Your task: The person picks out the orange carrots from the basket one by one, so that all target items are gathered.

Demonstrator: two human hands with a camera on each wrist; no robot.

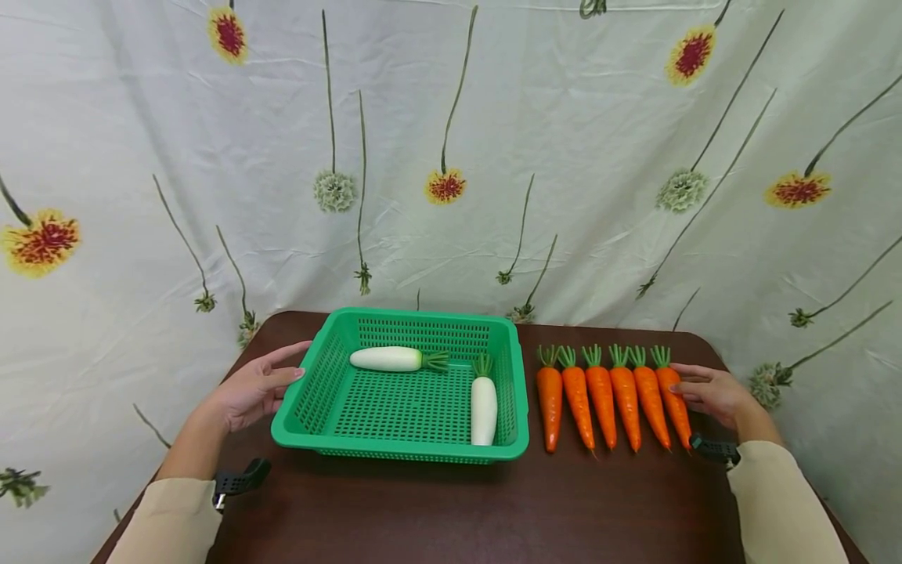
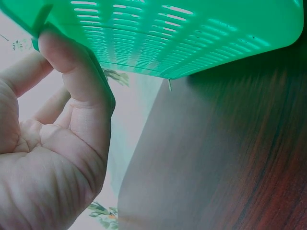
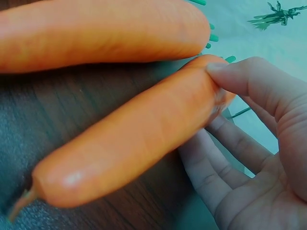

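Note:
A green plastic basket (image 1: 398, 453) stands on the table with two white radishes (image 1: 386, 359) inside, one lying crosswise at the back and one lengthwise at the right. My left hand (image 1: 257, 388) holds the basket's left rim, its thumb (image 2: 60, 55) at the edge in the left wrist view. To the basket's right, several orange carrots (image 1: 601, 399) lie side by side, green tops pointing away from me. My right hand (image 1: 712, 395) pinches the rightmost carrot (image 3: 129, 134) near its top, with the thumb on the upper side and the fingers along its outer side.
The dark brown wooden table (image 1: 493, 517) has rounded far corners. Behind it hangs a pale cloth (image 1: 599, 117) printed with flowers. Another carrot (image 3: 96, 36) lies close beside the pinched one in the right wrist view. Dark straps (image 1: 239, 479) circle both wrists.

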